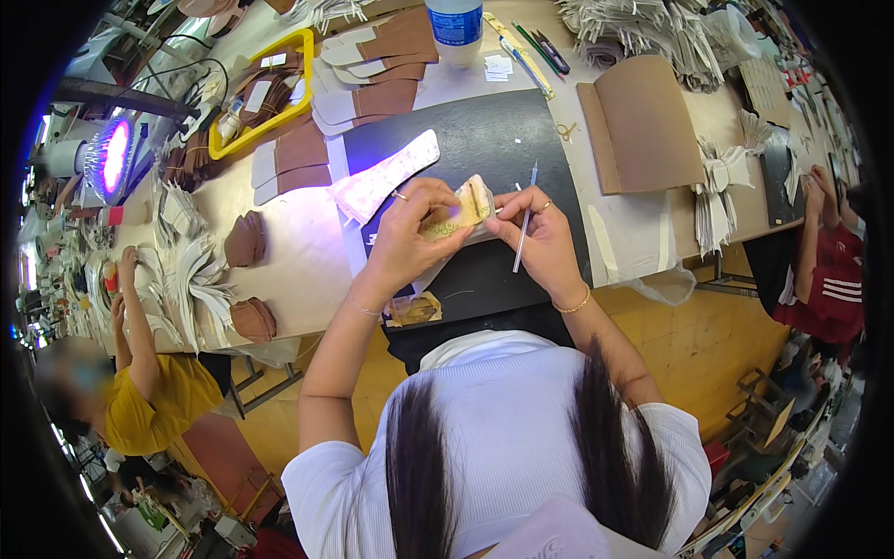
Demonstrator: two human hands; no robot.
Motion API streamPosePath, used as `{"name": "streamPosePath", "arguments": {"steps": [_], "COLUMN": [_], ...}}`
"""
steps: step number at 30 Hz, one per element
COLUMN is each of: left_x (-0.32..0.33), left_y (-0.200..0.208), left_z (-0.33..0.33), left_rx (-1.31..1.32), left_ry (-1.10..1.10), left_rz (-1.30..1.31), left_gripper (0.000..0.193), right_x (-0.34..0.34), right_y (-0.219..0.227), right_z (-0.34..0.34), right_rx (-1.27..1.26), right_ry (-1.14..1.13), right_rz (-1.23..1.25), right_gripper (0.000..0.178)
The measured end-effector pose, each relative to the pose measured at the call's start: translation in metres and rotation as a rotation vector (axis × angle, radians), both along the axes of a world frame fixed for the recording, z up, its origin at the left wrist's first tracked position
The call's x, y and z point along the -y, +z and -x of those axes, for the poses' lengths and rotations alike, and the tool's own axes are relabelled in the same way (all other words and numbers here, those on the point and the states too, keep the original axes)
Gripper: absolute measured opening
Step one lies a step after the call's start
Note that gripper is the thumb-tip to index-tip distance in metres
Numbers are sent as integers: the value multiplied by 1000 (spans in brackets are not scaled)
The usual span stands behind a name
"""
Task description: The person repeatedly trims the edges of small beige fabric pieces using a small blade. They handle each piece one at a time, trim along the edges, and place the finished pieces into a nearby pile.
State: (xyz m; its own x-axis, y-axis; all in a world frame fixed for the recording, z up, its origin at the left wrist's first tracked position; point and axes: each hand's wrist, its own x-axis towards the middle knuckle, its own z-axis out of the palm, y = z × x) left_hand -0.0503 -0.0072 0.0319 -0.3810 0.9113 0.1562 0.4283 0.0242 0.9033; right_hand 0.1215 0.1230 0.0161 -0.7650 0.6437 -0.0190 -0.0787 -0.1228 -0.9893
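My left hand is closed on a small pale yellowish folded piece with faint markings, which I cannot identify further. In my right hand, a slim clear-barrelled pen is pinched upright between the fingers, its blue end pointing away from me. The right fingertips also meet the edge of the yellowish piece. Just beyond the left hand lies a white tapered panel, tinted purple by a lamp. All this is over a black mat. A taped brownish patch sits at the mat's near edge.
Brown and white cut panels lie at the far left, beside a yellow tray. A bottle and pens stand or lie at the back. A brown folded sheet is rightward. A lamp glows left; co-workers sit both sides.
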Motion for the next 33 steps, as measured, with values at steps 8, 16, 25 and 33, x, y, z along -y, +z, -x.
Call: {"name": "streamPosePath", "arguments": {"steps": [8,16,25,33], "left_x": [1,4,5,4], "left_y": [-1,-7,-11,-10], "left_z": [-10,-10,-9,-8], "left_rx": [-230,-239,-264,-340], "left_ry": [20,92,99,77], "left_rz": [-97,-208,-226,-259], "left_gripper": [39,42,45,39], "right_x": [1,1,5,3], "right_y": [-7,-8,-7,1], "right_z": [-2,-1,3,-3], "right_rx": [-7,-126,-136,-96], "right_ry": [-27,-7,57,90], "right_rz": [271,640,226,217], "right_gripper": [21,21,21,21]}}
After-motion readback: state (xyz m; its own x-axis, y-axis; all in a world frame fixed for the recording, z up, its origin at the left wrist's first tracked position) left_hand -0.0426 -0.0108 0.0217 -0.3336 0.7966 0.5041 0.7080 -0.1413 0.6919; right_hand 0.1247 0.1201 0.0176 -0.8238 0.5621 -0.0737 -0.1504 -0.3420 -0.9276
